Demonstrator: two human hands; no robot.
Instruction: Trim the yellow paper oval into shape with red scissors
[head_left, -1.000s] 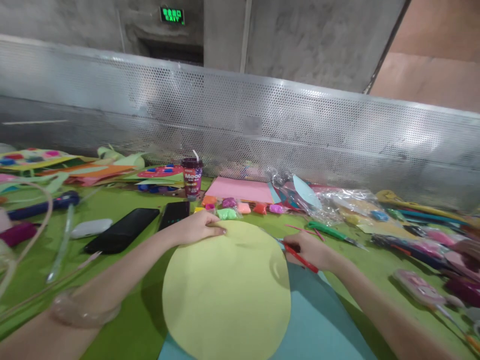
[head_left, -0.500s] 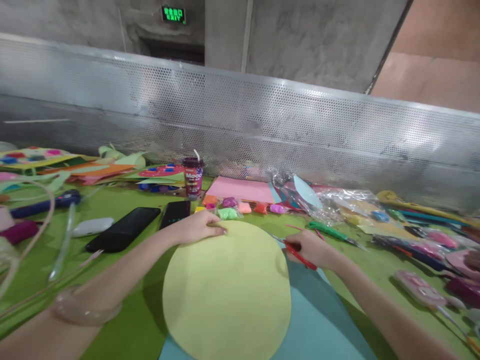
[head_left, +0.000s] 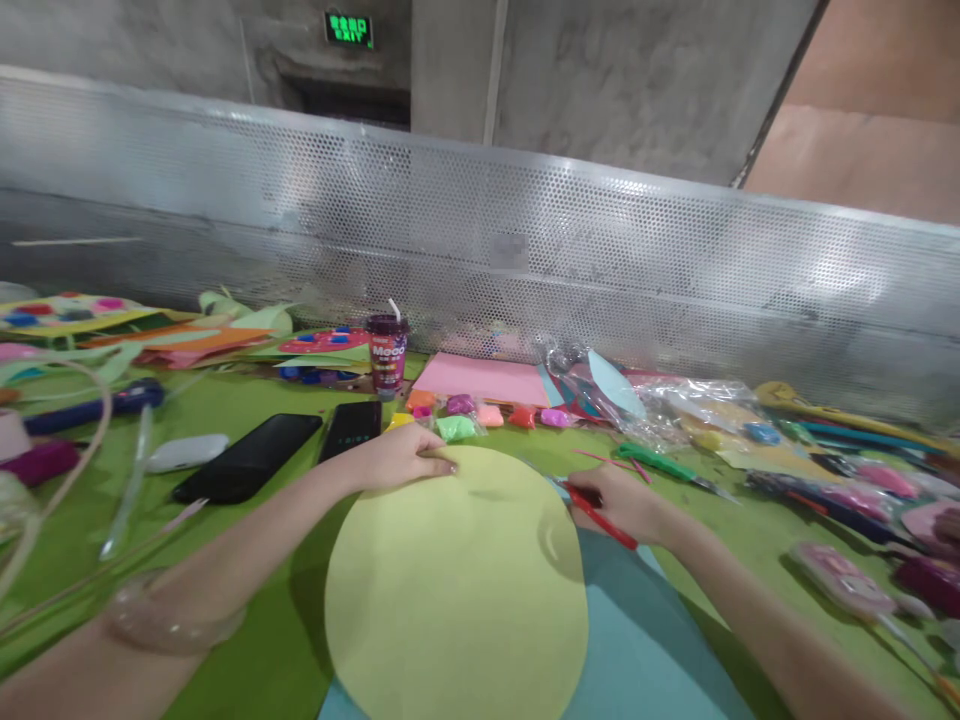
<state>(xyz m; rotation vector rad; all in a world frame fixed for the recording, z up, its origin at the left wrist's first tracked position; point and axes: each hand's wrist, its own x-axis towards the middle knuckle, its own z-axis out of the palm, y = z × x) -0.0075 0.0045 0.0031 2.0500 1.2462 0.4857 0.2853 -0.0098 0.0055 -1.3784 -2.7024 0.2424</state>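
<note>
A large pale yellow paper circle point(head_left: 457, 600) is in front of me, partly over a light blue sheet point(head_left: 645, 640). My left hand point(head_left: 401, 456) pinches the circle's upper left edge, thumb on top and fingers behind it. My right hand point(head_left: 611, 500) is closed around red-handled scissors point(head_left: 604, 518) at the circle's upper right edge. Their blades point left, at or behind the paper's rim; how far they are apart I cannot make out. A clear bangle point(head_left: 176, 612) circles my left wrist.
Two phones point(head_left: 251, 458) and a white case lie left, beside a purple Meco cup point(head_left: 388, 355). Small bags of coloured clay point(head_left: 456, 428) line the back. A green-handled craft knife point(head_left: 664, 462) lies right of my hand. Another person's hand point(head_left: 946, 525) shows at the right edge.
The scissors have tilted slightly, with their handle a little lower and further right. The paper circle has shifted slightly at its right side. My left hand keeps its hold.
</note>
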